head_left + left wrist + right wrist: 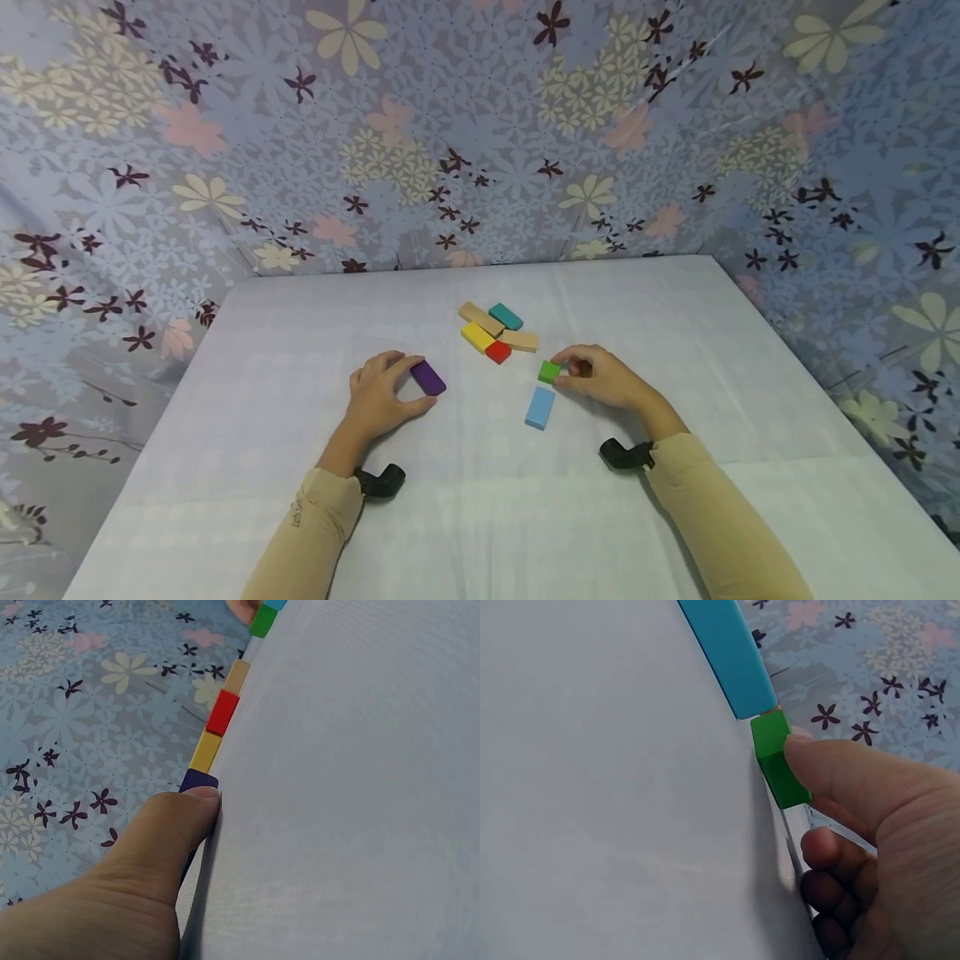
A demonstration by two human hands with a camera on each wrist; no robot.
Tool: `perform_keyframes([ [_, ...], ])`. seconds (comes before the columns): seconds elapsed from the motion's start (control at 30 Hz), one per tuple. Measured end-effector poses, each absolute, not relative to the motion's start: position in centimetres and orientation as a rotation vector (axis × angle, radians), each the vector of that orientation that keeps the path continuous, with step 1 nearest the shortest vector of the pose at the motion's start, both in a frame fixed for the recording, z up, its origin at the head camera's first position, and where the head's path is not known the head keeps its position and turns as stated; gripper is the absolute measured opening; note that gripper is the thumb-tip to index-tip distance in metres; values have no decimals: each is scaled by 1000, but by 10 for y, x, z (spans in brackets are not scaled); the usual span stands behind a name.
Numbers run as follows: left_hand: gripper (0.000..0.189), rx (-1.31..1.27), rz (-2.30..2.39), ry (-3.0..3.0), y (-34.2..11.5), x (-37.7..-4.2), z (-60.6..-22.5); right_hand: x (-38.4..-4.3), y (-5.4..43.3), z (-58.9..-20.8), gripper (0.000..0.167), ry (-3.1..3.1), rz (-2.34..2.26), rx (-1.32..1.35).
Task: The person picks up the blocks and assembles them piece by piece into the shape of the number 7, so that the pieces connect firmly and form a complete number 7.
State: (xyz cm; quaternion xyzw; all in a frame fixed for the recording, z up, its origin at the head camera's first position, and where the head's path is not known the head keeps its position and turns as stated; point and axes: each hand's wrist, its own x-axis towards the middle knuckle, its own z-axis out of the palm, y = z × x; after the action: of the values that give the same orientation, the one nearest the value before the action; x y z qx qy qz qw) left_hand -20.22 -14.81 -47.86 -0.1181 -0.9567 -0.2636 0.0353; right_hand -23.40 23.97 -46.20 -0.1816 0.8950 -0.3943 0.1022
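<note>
On the left of the group, my left hand (382,396) holds a purple wooden block (429,378) with index fingertip at its far end and thumb by its near end. The thumb (176,825) covers much of that block in the left wrist view. My right hand (603,379) pinches a small green block (550,372) between thumb and index finger, its other fingers curled below. Just nearer than the green block lies a light blue block (540,408), their ends close together in the right wrist view.
Between the hands, farther back, several blocks lie close together: yellow (477,337), red (498,352), teal (506,316) and two plain wood ones, including a tan block (519,340). A white cloth (465,508) covers the table; a flowered curtain (480,142) hangs behind it.
</note>
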Motion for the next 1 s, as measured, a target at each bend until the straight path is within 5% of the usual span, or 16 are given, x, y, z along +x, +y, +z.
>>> perform_keyframes([
  [1.0, 71, -375, -809, -2924, -150, -203, -481, -227, 241, -468, 28, 2755, -1097, -638],
])
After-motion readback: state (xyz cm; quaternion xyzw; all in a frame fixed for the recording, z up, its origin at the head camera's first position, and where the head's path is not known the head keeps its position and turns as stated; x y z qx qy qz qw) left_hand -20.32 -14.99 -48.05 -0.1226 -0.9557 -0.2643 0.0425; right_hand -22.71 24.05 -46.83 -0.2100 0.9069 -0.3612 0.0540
